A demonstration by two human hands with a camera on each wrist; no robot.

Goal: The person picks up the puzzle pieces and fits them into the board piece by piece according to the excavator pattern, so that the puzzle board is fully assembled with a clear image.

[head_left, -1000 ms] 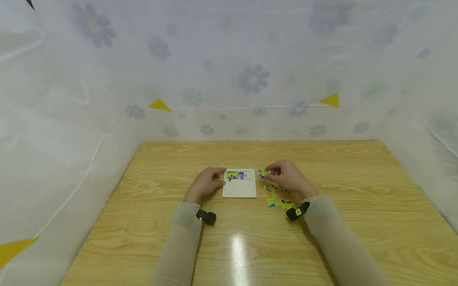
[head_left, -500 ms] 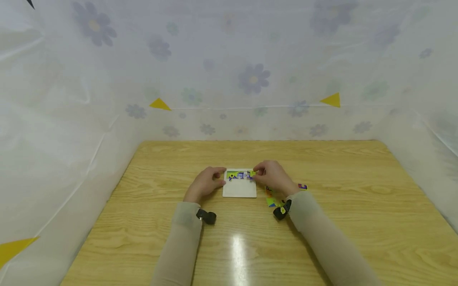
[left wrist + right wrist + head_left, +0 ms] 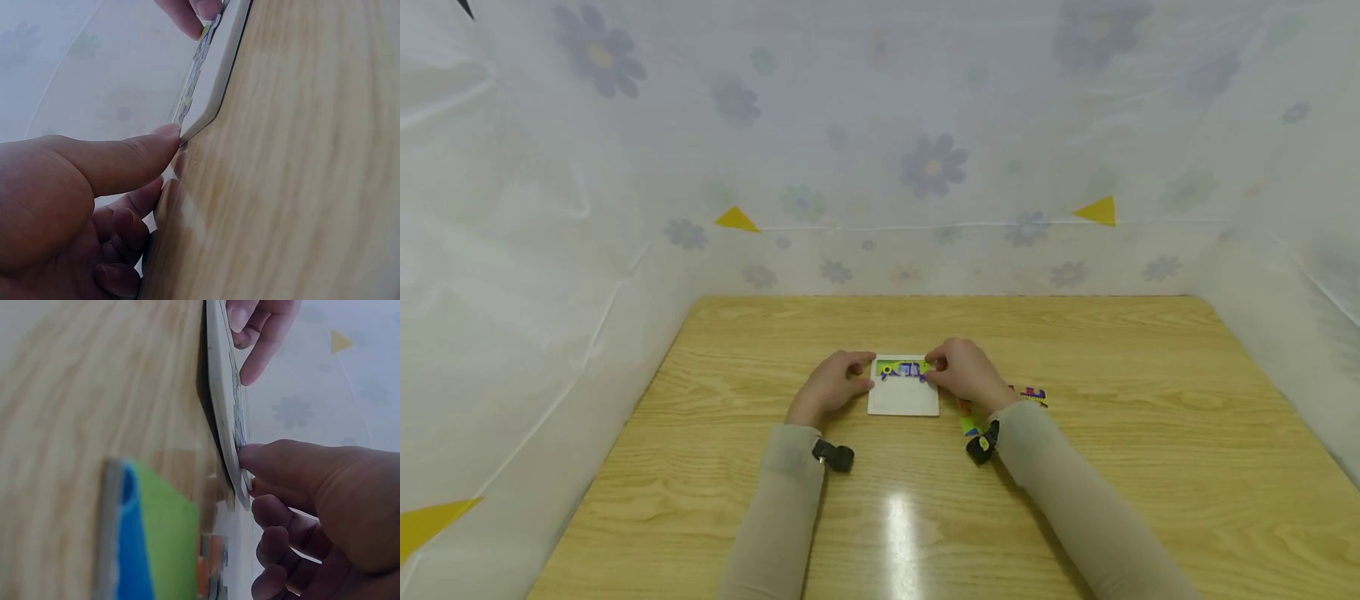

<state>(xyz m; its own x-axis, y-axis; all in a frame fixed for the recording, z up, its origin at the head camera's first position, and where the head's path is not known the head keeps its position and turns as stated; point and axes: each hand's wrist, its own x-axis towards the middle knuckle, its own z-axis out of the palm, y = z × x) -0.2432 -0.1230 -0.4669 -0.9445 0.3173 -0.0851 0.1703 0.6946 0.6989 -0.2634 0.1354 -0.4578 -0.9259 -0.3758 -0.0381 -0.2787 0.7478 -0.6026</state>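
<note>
A white square puzzle tray [image 3: 902,400] lies mid-table, with a row of joined green and purple jigsaw pieces [image 3: 904,369] along its far side. My left hand [image 3: 833,382] grips the tray's left edge between thumb and forefinger; in the left wrist view its thumb presses at the tray's corner. At the opposite end, my right hand [image 3: 966,369] pinches a jigsaw piece at the right end of that row. In the right wrist view, its thumb lies over the tray's edge and hides most of the piece.
Loose jigsaw pieces lie right of the tray: a purple and red one [image 3: 1033,396] and a green and blue one [image 3: 970,427]. My right forearm partly covers the pile. Pale flowered sheeting [image 3: 932,167] encloses the wooden table [image 3: 737,333] at the back and sides.
My right hand has moved left, carrying the jigsaw piece from beside the tray onto the right end of the row. My left hand has stayed at the tray's edge.
</note>
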